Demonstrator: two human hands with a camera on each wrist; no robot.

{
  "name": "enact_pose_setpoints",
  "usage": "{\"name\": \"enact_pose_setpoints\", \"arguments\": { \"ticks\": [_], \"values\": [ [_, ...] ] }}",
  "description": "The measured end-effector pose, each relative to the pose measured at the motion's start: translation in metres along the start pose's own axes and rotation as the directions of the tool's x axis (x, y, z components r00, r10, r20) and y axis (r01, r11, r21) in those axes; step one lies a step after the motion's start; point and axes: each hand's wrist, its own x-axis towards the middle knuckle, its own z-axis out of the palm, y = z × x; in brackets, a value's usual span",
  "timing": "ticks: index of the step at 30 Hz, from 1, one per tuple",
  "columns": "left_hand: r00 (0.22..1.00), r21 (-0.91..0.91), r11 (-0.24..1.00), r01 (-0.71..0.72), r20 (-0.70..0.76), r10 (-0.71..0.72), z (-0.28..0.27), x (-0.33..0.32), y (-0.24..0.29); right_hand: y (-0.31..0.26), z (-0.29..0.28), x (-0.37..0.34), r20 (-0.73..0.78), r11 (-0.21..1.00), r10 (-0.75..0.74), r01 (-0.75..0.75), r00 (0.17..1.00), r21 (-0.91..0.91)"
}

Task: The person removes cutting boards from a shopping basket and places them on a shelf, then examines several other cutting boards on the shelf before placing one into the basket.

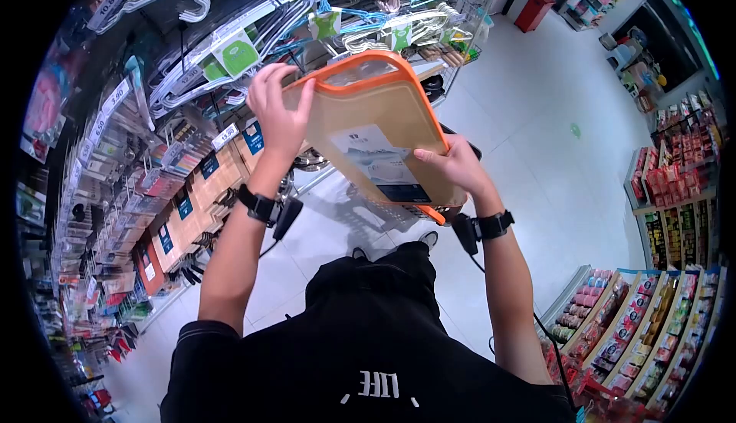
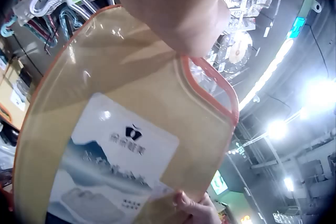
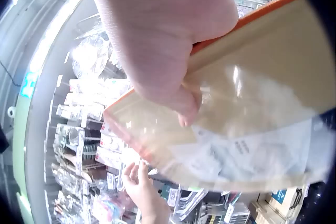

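Note:
A beige cutting board [image 1: 399,109] with an orange rim and a handle slot is tilted up in front of me, wrapped in clear plastic. Its white and blue label [image 2: 113,155] faces me. My right hand [image 1: 460,166] grips the board's right edge, thumb on the front face and the other fingers hidden behind. At the upper left corner is my left hand [image 1: 280,113], its thumb by the handle slot and its fingers raised loosely past the edge. In the right wrist view the left hand [image 3: 144,195] shows beyond the board's far edge.
Hangers [image 1: 230,47] in several colours hang on racks ahead, above price tags. Wooden boards [image 1: 195,208] and packaged goods line the shelf on the left. A shopping cart [image 1: 383,212] stands partly under the board. Snack shelves [image 1: 636,331] stand at the right, across the pale floor [image 1: 529,147].

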Motion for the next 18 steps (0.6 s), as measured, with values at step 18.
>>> {"name": "enact_pose_setpoints", "arguments": {
  "ticks": [18],
  "values": [
    [0.368,-0.532,-0.400,0.746,0.831,-0.417,-0.012,-0.072,-0.017,-0.066,0.110,0.019,-0.197,0.611,-0.580,0.261,0.791,-0.747]
  ]
}}
